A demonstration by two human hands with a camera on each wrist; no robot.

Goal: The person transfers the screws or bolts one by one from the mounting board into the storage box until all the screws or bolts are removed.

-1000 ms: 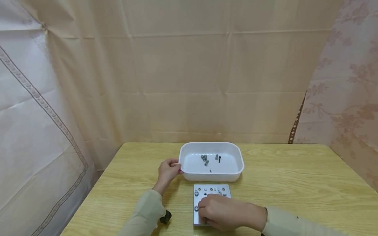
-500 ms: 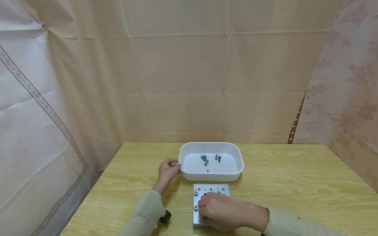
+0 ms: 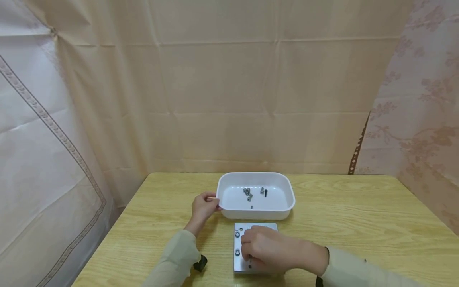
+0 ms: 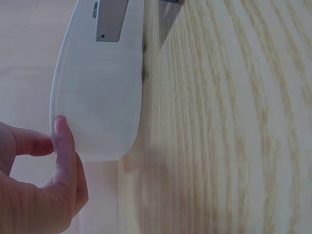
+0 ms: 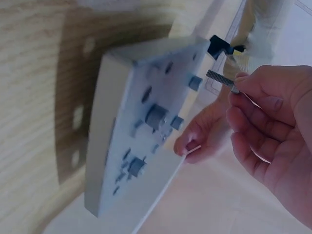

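Observation:
My left hand (image 3: 203,208) pinches the left rim of a white plastic tray (image 3: 256,215), thumb on one side of the wall and fingers on the other in the left wrist view. In front of the tray lies a silver metal plate (image 3: 238,263) with holes and several socket-head screws (image 5: 157,117) standing in it. Over the plate, my right hand (image 3: 267,249) pinches a small threaded screw (image 5: 220,78) by its head between thumb and index finger. The right wrist view shows that screw apart from the plate. From the head view, the hand hides much of the plate.
Inside the tray lie several loose silver screws (image 3: 247,192), a black screw (image 3: 265,193) and a tiny dark pin-like piece (image 3: 252,207). All stands on a wood-grain table (image 3: 340,223). Cloth curtains (image 3: 222,99) hang behind and at both sides.
My right hand has risen slightly off the plate with the screw, baring a hole near the plate's front. The tiny piece in the tray has shifted a little left. My left hand stays put.

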